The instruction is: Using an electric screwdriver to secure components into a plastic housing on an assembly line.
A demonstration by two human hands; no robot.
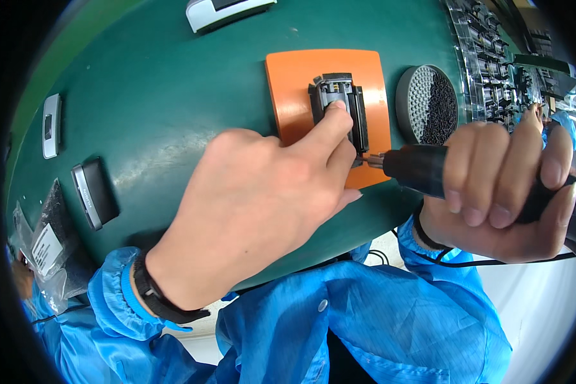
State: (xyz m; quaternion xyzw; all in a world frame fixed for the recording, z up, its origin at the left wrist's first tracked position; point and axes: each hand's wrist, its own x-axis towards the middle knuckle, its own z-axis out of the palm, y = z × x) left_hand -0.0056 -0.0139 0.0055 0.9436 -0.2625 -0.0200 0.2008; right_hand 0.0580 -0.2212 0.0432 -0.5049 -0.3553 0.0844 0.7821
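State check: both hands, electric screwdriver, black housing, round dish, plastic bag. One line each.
Left hand: index fingertip on the housing.
Right hand: closed around the screwdriver.
Electric screwdriver: held, tip by housing's near end; running or not, can't tell.
Black housing: lying on orange block.
Round dish: partly filled.
Plastic bag: dark contents; sealed or not, unclear.

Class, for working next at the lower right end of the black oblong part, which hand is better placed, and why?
Probably the right hand: it grips the black cylindrical metal-tipped tool, its tip by that end. The left hand has a finger on the part, above the glossy orange square plate.
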